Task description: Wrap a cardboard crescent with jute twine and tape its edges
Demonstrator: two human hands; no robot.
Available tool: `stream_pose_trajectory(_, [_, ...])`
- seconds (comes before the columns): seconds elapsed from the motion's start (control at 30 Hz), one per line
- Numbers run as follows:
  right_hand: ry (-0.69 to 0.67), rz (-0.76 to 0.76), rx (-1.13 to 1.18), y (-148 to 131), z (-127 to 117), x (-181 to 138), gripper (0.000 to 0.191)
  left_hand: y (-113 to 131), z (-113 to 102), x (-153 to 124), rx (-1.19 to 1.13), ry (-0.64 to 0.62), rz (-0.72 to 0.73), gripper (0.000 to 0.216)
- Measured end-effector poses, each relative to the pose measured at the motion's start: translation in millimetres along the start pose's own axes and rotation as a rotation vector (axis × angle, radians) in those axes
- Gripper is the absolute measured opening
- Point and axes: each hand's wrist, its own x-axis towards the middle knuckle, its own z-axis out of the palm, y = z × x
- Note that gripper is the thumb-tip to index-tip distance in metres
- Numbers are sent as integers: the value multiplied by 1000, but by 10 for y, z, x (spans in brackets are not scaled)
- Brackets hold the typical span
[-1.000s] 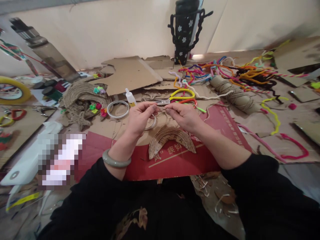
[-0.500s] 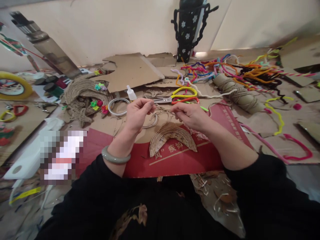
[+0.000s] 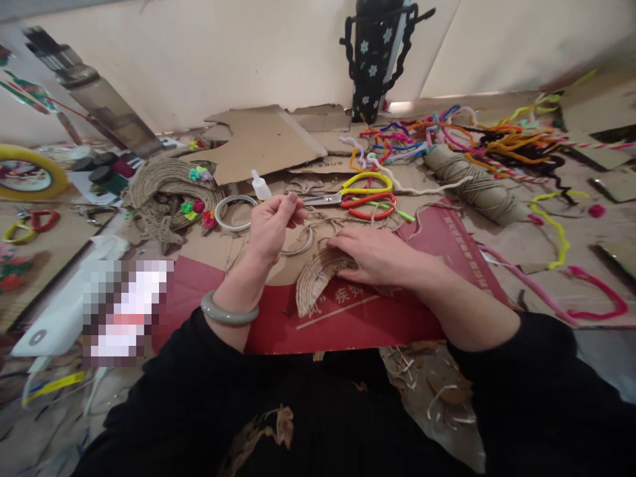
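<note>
Currently, the right hand (image 3: 370,255) grasps the corded arch (image 3: 311,283)

The arch lies on the red cardboard (image 3: 303,339), its right half covered by that hand, whose fingers and thumb span its band. The left hand (image 3: 274,226) hovers just beyond the arch's left end, thumb against curled fingers; whether they pinch a strand, one cannot tell. Beyond both hands lie yellow-and-orange scissors (image 3: 332,199), near a small white-tipped bottle (image 3: 260,186).

one cardboard-covered worktop (image 3: 213,252); carries: red printed cardboard (image 3: 318,338); scissors (image 3: 334,198), yellow and orange handles; wound twine roll (image 3: 472,187); tangled chenille stems (image 3: 501,140); pale ring (image 3: 218,213); nozzle bottle (image 3: 261,188); yellow tape roll (image 3: 55,177); black flowered tumbler (image 3: 370,63).
</note>
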Motion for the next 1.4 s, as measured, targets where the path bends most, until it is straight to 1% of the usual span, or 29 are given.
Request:
stream_pose_trajectory(0.07, [162, 90, 46, 89, -22, -6, 46, -23, -23, 24, -29, 36, -5, 32])
stream_pose_trajectory(0.17, [475, 276, 121, 264, -36, -5, 51, -37, -26, 41, -83, 68, -36, 19])
stream_pose_trajectory(0.2, [559, 332, 138, 315, -31, -1, 51, -31, -15, 33, -85, 44, -59, 18])
stream_pose_trajectory(0.23, [618, 371, 150, 357, -23, 6, 51, -17, 1, 17, -78, 0, -85, 24])
stream_pose_trajectory(0.3, [669, 413, 167, 403, -2, 23, 49, 22, 40, -31, -67, -134, -123, 45])
stream_pose_trajectory(0.37, [656, 428, 175, 403, 18, 41, 48, 63, 74, -84, -79, -219, -99, 66])
stream_pose_trajectory(0.43, [636, 438, 175, 376, 30, 56, 49, 90, 92, -120, -87, -234, -46, 76])
stream_pose_trajectory(0.47, [632, 437, 172, 360, 34, 61, 50, 95, 95, -129, -82, -225, -21, 77])
stream_pose_trajectory(0.53, [623, 422, 168, 337, 41, 69, 51, 93, 92, -131, -53, -198, 18, 72])
stream_pose_trajectory(0.63, [605, 402, 174, 331, 53, 76, 50, 75, 78, -120, 23, -167, 58, 57])
stream_pose_trajectory(0.73, [604, 402, 156, 340, 63, 78, 50, 66, 70, -115, 59, -156, 69, 47])
stream_pose_trajectory(0.93, [622, 400, 51, 325, 54, 67, 52, 69, 92, -118, -13, -159, -68, 39])
stream_pose_trajectory(1.1, [620, 396, 14, 315, 55, 67, 50, 69, 104, -114, -22, -145, -107, 40])
stream_pose_trajectory(1.3, [624, 391, 5, 316, 70, 72, 49, 61, 89, -115, -12, -134, -108, 42])
stream_pose_trajectory(1.4, [635, 396, 23, 330, 53, 60, 50, 66, 71, -111, -39, -160, -126, 50])
